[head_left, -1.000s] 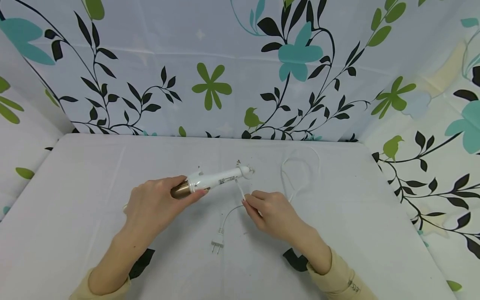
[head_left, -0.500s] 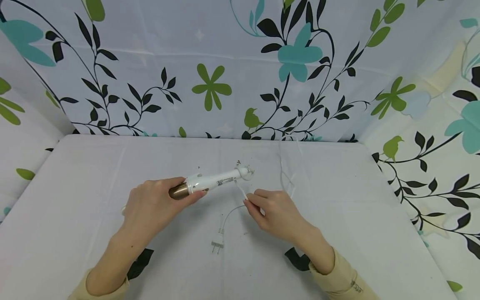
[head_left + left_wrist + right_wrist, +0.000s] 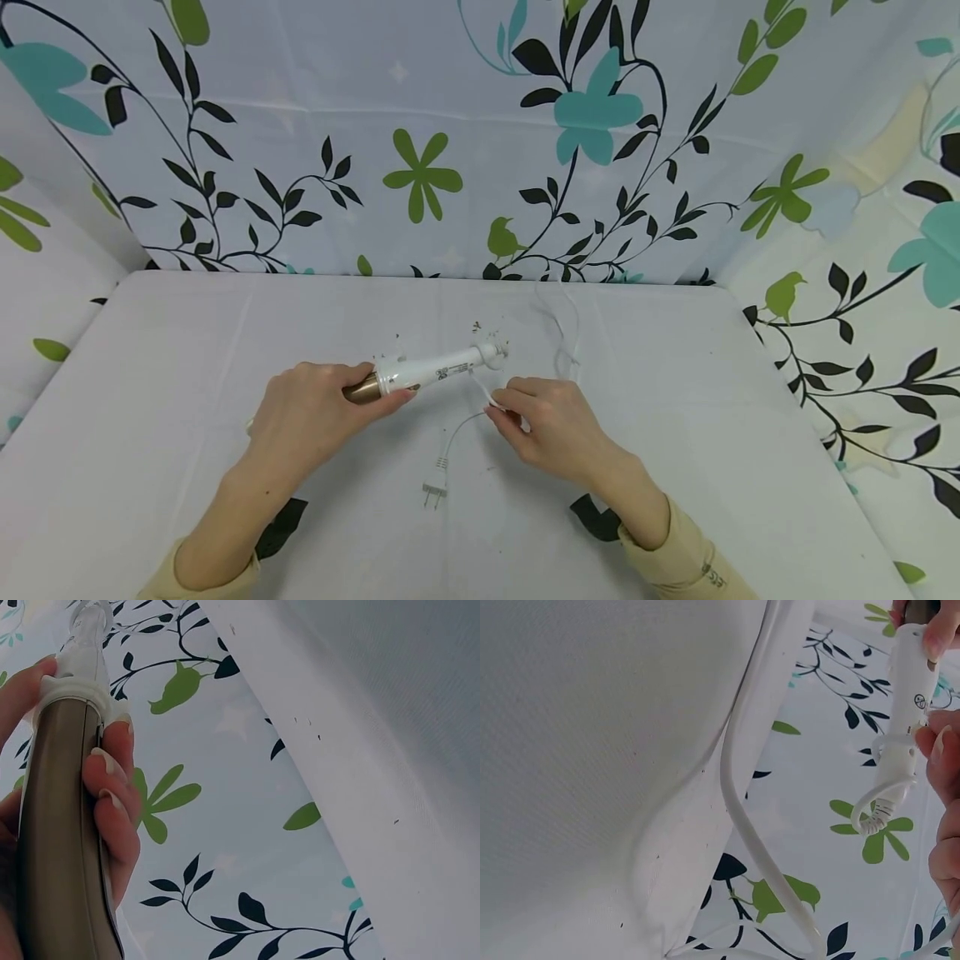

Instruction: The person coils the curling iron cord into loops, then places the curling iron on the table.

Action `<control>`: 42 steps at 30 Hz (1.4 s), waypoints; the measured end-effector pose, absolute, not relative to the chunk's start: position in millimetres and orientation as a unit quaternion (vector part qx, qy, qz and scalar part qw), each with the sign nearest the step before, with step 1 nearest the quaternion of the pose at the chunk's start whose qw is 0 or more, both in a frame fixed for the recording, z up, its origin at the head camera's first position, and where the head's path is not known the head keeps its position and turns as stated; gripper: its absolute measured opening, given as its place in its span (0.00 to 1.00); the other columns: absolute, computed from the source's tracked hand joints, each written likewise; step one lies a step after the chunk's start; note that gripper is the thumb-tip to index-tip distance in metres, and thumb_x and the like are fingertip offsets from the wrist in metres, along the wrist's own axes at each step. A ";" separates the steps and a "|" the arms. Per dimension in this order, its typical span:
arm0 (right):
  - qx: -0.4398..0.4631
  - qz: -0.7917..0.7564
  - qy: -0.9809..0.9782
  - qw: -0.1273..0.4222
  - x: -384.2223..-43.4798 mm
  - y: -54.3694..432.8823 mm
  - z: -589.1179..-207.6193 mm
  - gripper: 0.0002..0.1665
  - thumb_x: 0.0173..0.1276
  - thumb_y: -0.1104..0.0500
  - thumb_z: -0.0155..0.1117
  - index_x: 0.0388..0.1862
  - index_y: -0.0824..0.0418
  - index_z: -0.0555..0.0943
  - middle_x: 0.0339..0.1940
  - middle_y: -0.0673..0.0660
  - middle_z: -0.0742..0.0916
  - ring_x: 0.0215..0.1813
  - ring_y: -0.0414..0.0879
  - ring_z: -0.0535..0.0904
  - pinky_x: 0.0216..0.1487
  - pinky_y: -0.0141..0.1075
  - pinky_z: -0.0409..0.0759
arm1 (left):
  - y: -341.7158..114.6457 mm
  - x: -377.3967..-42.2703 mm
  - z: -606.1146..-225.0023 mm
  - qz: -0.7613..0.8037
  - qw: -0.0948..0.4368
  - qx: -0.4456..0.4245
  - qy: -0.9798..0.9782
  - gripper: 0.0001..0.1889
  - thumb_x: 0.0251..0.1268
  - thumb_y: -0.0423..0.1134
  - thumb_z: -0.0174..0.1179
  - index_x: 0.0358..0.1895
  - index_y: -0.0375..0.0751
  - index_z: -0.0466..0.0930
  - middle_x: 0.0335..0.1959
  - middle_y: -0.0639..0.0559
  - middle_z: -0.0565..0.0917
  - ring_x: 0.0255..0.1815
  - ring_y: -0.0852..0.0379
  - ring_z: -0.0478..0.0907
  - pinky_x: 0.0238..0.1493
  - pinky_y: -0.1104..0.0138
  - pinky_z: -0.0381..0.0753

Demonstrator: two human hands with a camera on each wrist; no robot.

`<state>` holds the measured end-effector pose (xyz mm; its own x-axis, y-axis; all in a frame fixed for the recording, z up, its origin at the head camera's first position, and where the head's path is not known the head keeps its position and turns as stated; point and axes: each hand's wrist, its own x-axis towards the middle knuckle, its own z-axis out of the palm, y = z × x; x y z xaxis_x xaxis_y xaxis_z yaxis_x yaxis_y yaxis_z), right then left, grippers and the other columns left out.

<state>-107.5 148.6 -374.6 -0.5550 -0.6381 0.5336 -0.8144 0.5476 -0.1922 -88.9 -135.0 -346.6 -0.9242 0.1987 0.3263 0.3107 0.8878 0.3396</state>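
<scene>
My left hand [image 3: 307, 417] grips a white-and-bronze hair styling iron [image 3: 431, 371] around its bronze part, fingers on one side in the left wrist view. The iron is held above the table, its white end pointing right. To the right of it, my right hand [image 3: 551, 425] pinches the white power cord [image 3: 742, 817] between thumb and fingers. In the right wrist view the cord leaves the ribbed sleeve at the white handle's end and loops around the handle. The two-pin plug [image 3: 435, 489] hangs below the hands in the head view.
A white-covered table [image 3: 187, 333] lies beneath. Dark bands [image 3: 281, 529] show by both forearms. Behind and at the sides hangs a leaf-patterned cloth [image 3: 420, 67]. A loose cord loop reaches toward the table's far edge, beyond the right hand.
The loose loop of cord beyond my right hand has swung left and toward the far edge. Both hands and the iron have stayed nearly in place.
</scene>
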 end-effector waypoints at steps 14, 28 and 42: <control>0.456 0.252 -0.810 0.269 -112.3 152.7 -368.5 0.15 0.76 0.54 0.59 0.38 0.63 0.85 0.27 0.50 0.84 0.28 0.42 0.76 0.32 0.30 0.76 | -141.7 -95.4 -352.4 -0.166 0.269 -0.259 -0.913 0.39 0.64 0.73 0.51 0.39 0.37 0.90 0.22 0.50 0.87 0.12 0.63 0.73 0.15 0.73 0.65; 0.434 0.313 -0.795 0.287 -114.3 155.6 -365.4 0.17 0.77 0.51 0.57 0.34 0.61 0.83 0.22 0.48 0.78 0.26 0.40 0.67 0.27 0.28 0.64 | -140.6 -94.3 -353.2 -0.153 0.319 -0.324 -0.878 0.42 0.69 0.72 0.37 0.37 0.39 0.89 0.24 0.47 0.88 0.15 0.58 0.80 0.16 0.68 0.74; 0.410 0.344 -0.773 0.341 -117.3 156.0 -366.1 0.16 0.70 0.51 0.66 0.30 0.62 0.85 0.23 0.50 0.83 0.25 0.42 0.70 0.27 0.29 0.67 | -139.4 -95.9 -355.1 -0.164 0.305 -0.337 -0.875 0.41 0.69 0.73 0.39 0.36 0.40 0.90 0.22 0.51 0.87 0.14 0.61 0.79 0.16 0.70 0.73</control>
<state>-117.3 156.0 -366.1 -0.4316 -0.3986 0.8092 -0.8683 0.4269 -0.2528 -95.9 -139.4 -355.1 -0.5860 0.4903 0.6452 0.6904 0.7189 0.0807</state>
